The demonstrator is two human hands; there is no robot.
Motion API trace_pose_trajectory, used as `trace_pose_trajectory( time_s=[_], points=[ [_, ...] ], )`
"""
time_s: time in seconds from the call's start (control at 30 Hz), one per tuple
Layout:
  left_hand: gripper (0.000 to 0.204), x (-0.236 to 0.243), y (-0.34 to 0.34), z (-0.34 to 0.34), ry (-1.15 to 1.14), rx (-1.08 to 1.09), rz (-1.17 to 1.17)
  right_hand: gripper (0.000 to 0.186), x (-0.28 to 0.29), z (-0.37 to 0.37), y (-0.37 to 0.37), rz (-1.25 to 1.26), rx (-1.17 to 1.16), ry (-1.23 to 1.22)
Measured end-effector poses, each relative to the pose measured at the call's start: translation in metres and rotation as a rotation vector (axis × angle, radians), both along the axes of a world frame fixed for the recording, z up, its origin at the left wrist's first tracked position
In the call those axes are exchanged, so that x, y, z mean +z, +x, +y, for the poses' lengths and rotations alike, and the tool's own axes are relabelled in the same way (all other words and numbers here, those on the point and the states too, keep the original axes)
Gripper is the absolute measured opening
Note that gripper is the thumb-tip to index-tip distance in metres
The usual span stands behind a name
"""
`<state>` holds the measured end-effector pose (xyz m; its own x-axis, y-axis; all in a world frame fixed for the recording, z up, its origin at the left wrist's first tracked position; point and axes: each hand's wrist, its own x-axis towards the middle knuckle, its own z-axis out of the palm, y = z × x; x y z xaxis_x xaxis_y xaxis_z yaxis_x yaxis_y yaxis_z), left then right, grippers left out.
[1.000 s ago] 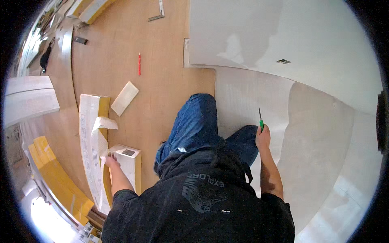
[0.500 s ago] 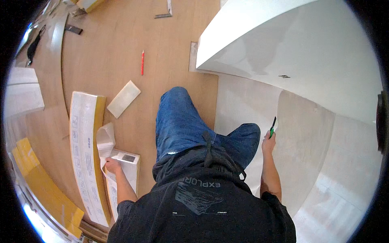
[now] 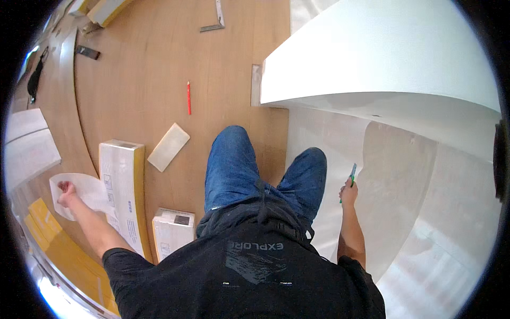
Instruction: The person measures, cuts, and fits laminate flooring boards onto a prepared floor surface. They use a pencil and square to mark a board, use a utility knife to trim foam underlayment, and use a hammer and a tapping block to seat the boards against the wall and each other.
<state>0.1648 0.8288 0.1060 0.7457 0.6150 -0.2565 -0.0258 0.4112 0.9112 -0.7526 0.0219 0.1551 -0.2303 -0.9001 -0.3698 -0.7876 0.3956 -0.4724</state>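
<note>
Fingers of the left hand (image 3: 66,195) are curled closed on a floppy white sheet (image 3: 90,192), held out toward the left side of the wood floor (image 3: 239,64); the sheet's right end meets the side of a long white-and-yellow package (image 3: 119,186). On the opposite side, the fingers of the right hand (image 3: 349,193) wrap around a green-handled knife (image 3: 353,174), its slim end pointing away from the person. This hand is past the wood floor's right edge, above a pale covering (image 3: 324,127) that borders it. Between the hands are the person's bent legs in blue jeans (image 3: 232,165), one knee over the wood, the other over the covering. Just right of the long package sits a second, shorter package (image 3: 174,226), white with a dark rectangle on its end. Beyond it, a small off-white block (image 3: 169,147) lies slanted, and farther out a red pencil (image 3: 189,98) points toward the floor's far edge. Near that edge rests an L-shaped metal square (image 3: 215,24). Toward the far left corner lies a small dark object (image 3: 87,52), too small to identify. A large white panel (image 3: 382,58) rises beside the floor's far right corner.
</note>
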Motion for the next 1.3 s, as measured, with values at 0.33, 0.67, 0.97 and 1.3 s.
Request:
trace_pose_trajectory(
  time_s=[0.33,0.67,0.97,1.3],
  points=[
    [0.042,-0.072,-0.150,-0.229,1.079,-0.836,0.134,0.017,-0.024,0.037,-0.039,0.059,0.237,-0.017],
    [0.059,-0.048,-0.350,-0.076,1.756,-1.064,0.897,0.049,-0.148,0.126,-0.042,0.031,0.339,0.399],
    [0.030,-0.010,-0.503,-0.170,-0.261,-0.530,0.746,0.022,-0.160,0.056,-0.063,-0.329,0.154,0.329],
    [0.026,0.066,-0.447,-0.314,0.341,-1.134,0.503,0.033,-0.219,-0.001,-0.065,-0.077,0.556,0.289]
  ],
)
